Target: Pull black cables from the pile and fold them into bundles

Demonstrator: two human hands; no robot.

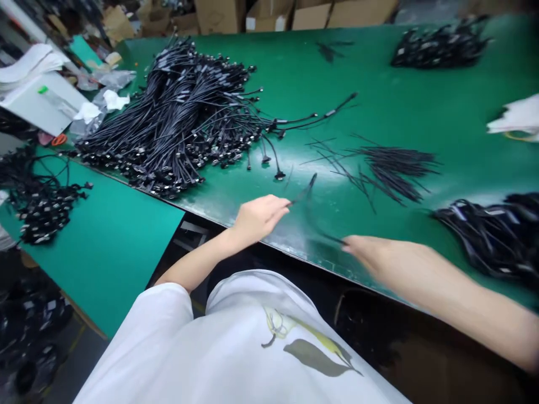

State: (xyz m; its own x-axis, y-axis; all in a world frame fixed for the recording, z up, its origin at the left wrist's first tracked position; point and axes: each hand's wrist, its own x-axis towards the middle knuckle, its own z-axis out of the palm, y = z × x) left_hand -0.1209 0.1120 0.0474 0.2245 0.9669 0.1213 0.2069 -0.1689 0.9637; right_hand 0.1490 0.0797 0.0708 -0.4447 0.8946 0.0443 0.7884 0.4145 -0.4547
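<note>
1. Our left hand (259,219) is closed on a black cable (304,189), above the green table (290,73).
2. Our right hand (379,259) is blurred beside it; we cannot tell whether it grips anything.
3. A cable pile (177,126) lies beyond, on the table.

Right hand (379,257) blurred, bundle cut off
Right hand and thin black cable (310,188) are smeared by motion; black cable bundle (484,238) is cut off by the picture's right edge; connectors on the large cable pile (177,126) are too small to be identified.

The left hand (261,217) curls inward; the right hand (370,252), blurred, stretches farther right.
</note>
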